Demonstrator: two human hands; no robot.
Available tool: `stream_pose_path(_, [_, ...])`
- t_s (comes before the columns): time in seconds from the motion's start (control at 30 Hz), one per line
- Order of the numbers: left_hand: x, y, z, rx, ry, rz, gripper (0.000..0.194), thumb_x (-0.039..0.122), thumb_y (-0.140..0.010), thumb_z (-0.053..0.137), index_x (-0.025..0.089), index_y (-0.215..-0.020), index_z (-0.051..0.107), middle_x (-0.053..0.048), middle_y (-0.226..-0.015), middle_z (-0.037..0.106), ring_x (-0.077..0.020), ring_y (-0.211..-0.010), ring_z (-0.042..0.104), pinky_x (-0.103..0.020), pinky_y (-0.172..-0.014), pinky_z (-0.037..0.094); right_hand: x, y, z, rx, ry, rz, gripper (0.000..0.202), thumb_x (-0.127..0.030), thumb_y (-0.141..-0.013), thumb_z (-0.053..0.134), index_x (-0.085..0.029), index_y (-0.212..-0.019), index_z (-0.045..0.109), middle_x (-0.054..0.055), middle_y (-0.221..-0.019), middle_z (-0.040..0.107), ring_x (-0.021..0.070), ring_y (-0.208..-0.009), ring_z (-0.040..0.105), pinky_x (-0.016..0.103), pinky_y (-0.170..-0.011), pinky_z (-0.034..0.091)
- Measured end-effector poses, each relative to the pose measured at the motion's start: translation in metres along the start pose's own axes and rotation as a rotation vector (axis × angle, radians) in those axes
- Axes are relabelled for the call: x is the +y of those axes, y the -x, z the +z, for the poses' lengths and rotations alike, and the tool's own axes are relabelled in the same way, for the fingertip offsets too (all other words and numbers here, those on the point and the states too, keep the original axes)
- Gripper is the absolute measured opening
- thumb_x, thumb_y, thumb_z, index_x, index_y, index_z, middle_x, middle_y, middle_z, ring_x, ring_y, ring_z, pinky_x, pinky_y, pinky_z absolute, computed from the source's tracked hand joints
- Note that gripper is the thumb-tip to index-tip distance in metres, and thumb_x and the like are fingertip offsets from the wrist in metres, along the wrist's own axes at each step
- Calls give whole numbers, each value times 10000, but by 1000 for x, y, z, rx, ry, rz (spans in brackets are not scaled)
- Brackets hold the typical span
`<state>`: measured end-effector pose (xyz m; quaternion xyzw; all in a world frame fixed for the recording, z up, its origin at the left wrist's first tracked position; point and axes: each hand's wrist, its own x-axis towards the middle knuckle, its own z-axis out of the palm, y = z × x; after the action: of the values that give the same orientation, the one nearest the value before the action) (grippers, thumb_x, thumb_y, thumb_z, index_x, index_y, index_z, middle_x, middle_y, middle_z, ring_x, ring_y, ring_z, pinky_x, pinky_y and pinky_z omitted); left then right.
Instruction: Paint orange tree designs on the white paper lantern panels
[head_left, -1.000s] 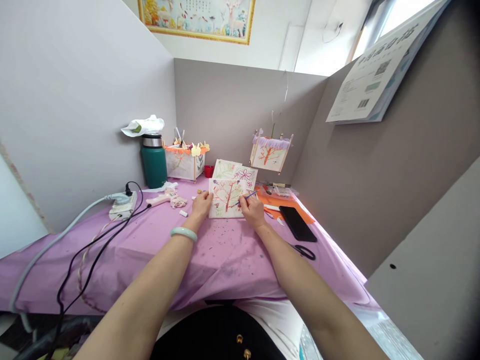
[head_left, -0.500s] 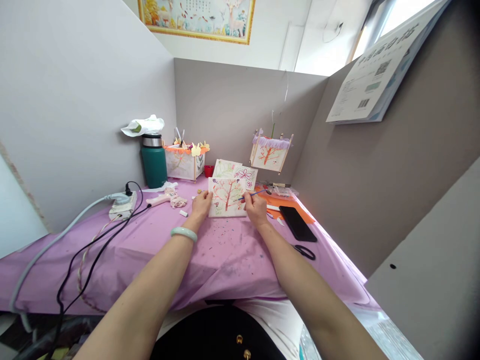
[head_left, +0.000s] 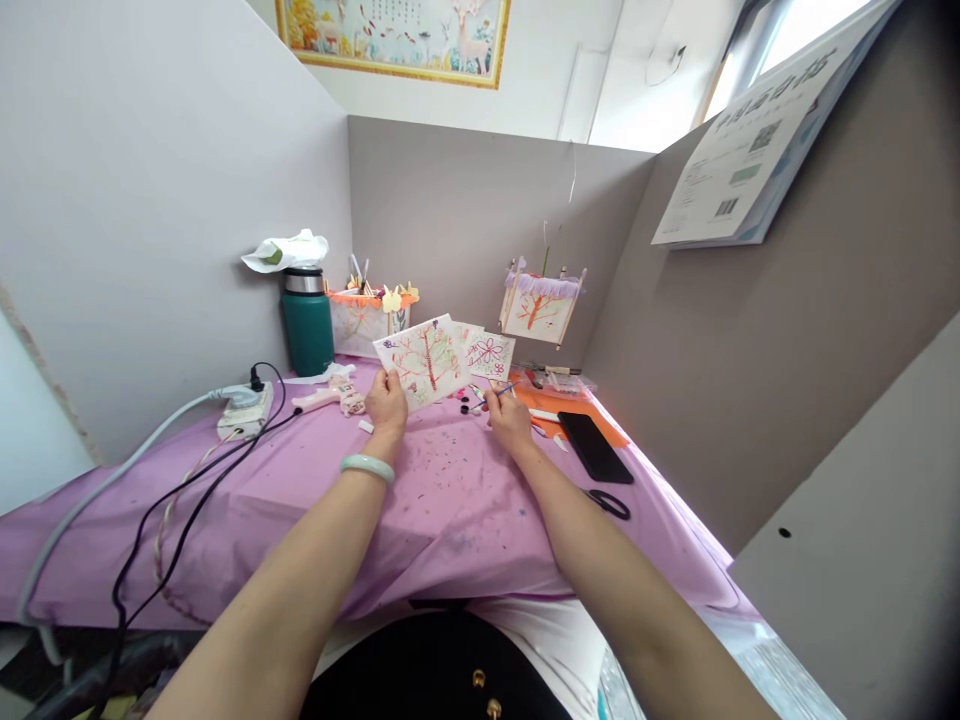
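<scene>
My left hand (head_left: 388, 402) grips a white card with a tree drawing (head_left: 427, 362) by its lower left corner, and the card tilts up to the left above the table. My right hand (head_left: 508, 418) is closed around a thin blue stick, perhaps a paintbrush (head_left: 501, 391), and is apart from the card. Behind the card stands another card with a purple flower drawing (head_left: 489, 354). Small dark round pieces (head_left: 465, 409) lie on the cloth between my hands.
A green bottle (head_left: 308, 330), a decorated box (head_left: 355, 325) and a pink glue gun (head_left: 322, 398) are on the left, near a power strip (head_left: 246, 412) with cables. A black phone (head_left: 595, 447) and scissors (head_left: 609, 504) lie right. A paper lantern (head_left: 538, 312) hangs at the back.
My right hand has let go of the card's edge and keeps the blue stick. My left hand has swung the card left and tilted it, uncovering the small dark pieces.
</scene>
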<state>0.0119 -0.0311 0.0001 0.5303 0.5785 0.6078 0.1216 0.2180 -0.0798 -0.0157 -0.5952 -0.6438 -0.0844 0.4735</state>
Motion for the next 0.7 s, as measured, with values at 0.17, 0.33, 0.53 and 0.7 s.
stream_pose_path(0.17, [1,1,-1,-1,-8,8,310,375,-858,309,189,-783,545,-42,-772,607,-156,-688,486,-256,-603,293,0,0,6,-61,12,-3,309,-348,-895,350,-214,-807,615,-3,-704,664,121,-653,595,211,-590,374])
stream_pose_path(0.33, [2,1,-2,-15,-9,4,312,369,-860,309,184,-793,551,-52,-789,616,-161,-702,502,-256,-611,304,5,-2,17,-113,65,-36,247,-336,-880,386,-232,-881,609,7,-778,675,149,-763,604,232,-613,378])
stream_pose_path(0.53, [0,0,0,-31,17,5,321,373,-850,312,185,-840,572,-56,-822,629,-168,-726,515,-257,-627,320,4,-3,8,-16,-14,5,335,-373,-894,335,-205,-796,607,5,-696,665,130,-657,598,225,-609,382])
stream_pose_path(0.7, [-6,0,7,-172,29,41,318,358,-825,329,170,-833,585,-59,-806,629,-166,-711,519,-252,-610,339,-1,-6,-11,275,-70,117,406,-391,-903,276,-166,-811,601,39,-666,658,134,-579,583,241,-600,393])
